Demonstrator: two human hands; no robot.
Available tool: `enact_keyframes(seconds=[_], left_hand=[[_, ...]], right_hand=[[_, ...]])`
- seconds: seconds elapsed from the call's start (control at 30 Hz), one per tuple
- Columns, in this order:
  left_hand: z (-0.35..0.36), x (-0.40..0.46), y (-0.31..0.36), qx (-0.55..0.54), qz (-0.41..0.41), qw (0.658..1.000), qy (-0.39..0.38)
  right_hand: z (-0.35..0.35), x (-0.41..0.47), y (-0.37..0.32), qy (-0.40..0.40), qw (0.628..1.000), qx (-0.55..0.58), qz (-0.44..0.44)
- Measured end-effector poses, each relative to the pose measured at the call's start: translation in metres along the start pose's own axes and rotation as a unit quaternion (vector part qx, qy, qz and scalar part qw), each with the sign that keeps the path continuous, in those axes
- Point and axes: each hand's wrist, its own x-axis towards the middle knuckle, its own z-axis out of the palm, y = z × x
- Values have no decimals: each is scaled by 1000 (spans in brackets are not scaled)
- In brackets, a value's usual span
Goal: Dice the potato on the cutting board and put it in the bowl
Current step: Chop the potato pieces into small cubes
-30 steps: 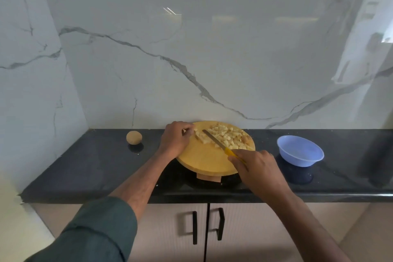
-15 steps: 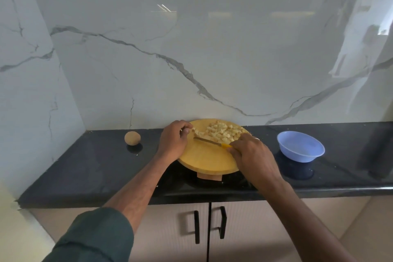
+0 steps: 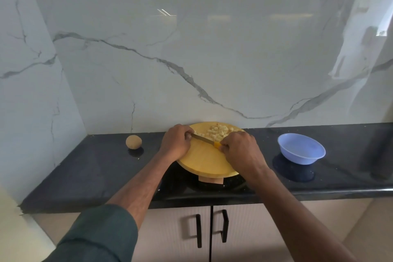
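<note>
A round yellow cutting board (image 3: 204, 161) lies on the black counter, with a heap of diced potato (image 3: 220, 132) on its far part. My right hand (image 3: 242, 150) grips the yellow handle of a knife (image 3: 203, 138). Its blade lies across the board, just in front of the dice, with the tip pointing left. My left hand (image 3: 175, 142) sits at the board's left edge with its fingers curled around a pale potato piece at the blade's tip; most of that piece is hidden. The light blue bowl (image 3: 302, 149) stands to the right of the board with nothing in it.
A whole unpeeled potato (image 3: 133, 142) rests on the counter (image 3: 85, 172) left of the board. A marble wall rises right behind the board and along the left side. Cabinet doors with black handles (image 3: 198, 231) are below the counter's front edge.
My right hand has moved forward and left toward the diced heap, swinging the blade from a diagonal to lie nearly across the board. My left hand has stayed at the left edge.
</note>
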Motion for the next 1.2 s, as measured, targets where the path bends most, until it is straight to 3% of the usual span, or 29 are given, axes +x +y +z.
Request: enact_keyframes(seconds=[0.37, 0.87, 1.2], left_hand=[[-9, 14, 8, 25, -32, 998, -51], [-1, 14, 13, 85, -30, 993, -76], [-9, 7, 0, -89, -42, 994, 41]], right_hand=[[2, 12, -11, 12, 1000, -17, 2], [-16, 44, 9, 11, 994, 80, 69], [-8, 20, 10, 30, 990, 114, 79]])
